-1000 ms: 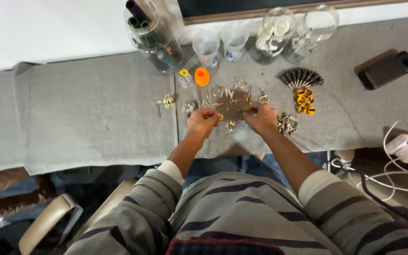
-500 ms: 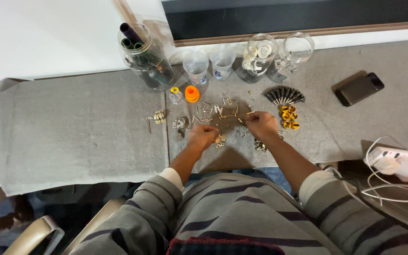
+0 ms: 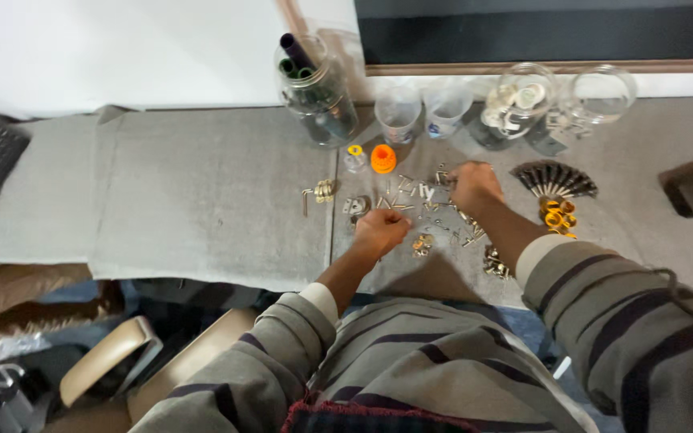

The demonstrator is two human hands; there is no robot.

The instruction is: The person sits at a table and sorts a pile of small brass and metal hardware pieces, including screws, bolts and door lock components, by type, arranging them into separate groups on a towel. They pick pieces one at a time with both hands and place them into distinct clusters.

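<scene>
Metal screws between both hands

1. We read this as a home hobby/workshop bench: grey felt mat over a table, w/ small metal screws & fittings scattered on it.
2. We see glass jars of parts, a jar of tubes, plastic cups, an orange cap.
3. We note a chair and floor clutter below.
</scene>
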